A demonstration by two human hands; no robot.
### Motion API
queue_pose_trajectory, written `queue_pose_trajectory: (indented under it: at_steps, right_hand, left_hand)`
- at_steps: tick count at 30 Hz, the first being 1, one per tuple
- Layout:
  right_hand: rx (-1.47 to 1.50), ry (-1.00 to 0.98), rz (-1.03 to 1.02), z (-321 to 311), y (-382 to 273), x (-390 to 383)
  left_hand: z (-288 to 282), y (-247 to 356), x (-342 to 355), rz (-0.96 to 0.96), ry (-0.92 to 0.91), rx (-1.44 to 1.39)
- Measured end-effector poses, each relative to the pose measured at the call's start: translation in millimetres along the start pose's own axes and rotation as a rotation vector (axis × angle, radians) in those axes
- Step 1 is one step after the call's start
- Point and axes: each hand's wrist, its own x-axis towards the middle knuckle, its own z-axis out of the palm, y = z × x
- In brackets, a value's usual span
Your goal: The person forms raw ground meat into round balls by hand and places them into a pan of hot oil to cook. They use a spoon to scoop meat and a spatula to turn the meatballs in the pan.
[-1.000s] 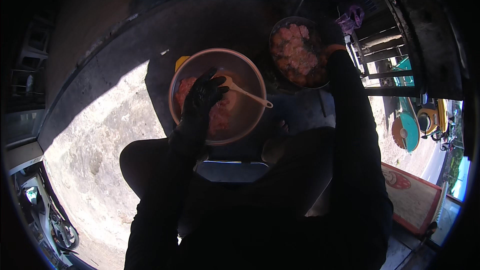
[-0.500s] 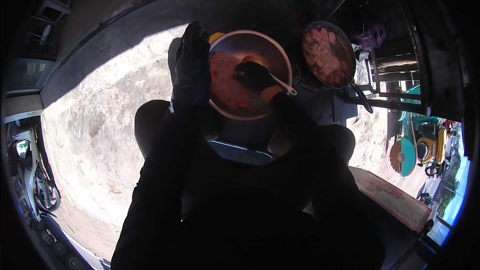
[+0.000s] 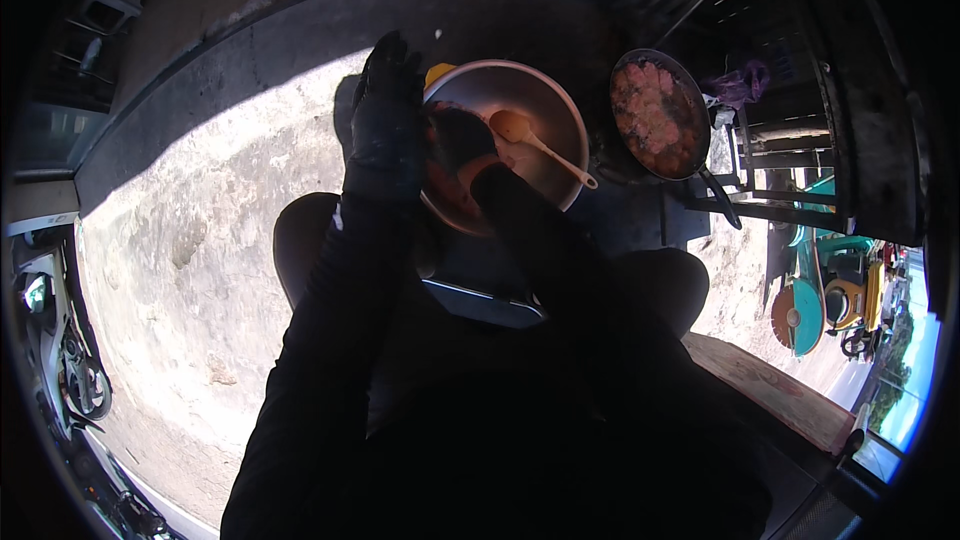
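- R hand (image 3: 460, 133), black-gloved, is sitting inside the round metal bowl (image 3: 548, 105), over the raw minced meat (image 3: 453, 204); its fingers are merging w/ shadow, so can't tell if they're gripping any.
- Minced meat is lying in bowl's L half, under & around R hand, the nearer one; it's looking pinkish-red, soft, w/ no clear long axis.
- Ladle-like spoon (image 3: 535, 141), pale, is lying just R of R hand, long axis slanting from scoop nr hand to handle tip past bowl's lower-R rim.
- L hand (image 3: 388, 90), also gloved, is hanging just beside bowl's L rim, fingers extended, holding nothing visible.
- Frying pan (image 3: 719, 199) w/ pinkish patties (image 3: 648, 100) is resting R of bowl, apart.
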Motion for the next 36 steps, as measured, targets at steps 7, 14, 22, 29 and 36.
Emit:
queue_pose_trajectory:
  at_steps: [7,14,22,29,36]
  right_hand:
    - [0.209,-0.129,-0.181,-7,37,22]
    - [1.172,-0.254,0.121,-110,59,-50]
    - [0.625,0.026,0.207,-160,50,-99]
    - [0.22,0.332,-0.337,-111,45,-110]
    - [0.928,0.319,-0.125,-106,41,-103]
  left_hand:
    - [-5,-4,5,-0.067,0.081,-0.089]
    - [-1,-59,2,-0.33,0.042,0.079]
    - [15,-126,-26,-0.632,-0.375,-0.538]
    - [24,-102,-29,-0.637,0.111,-0.317]
    - [29,-91,-34,-0.703,-0.045,-0.423]
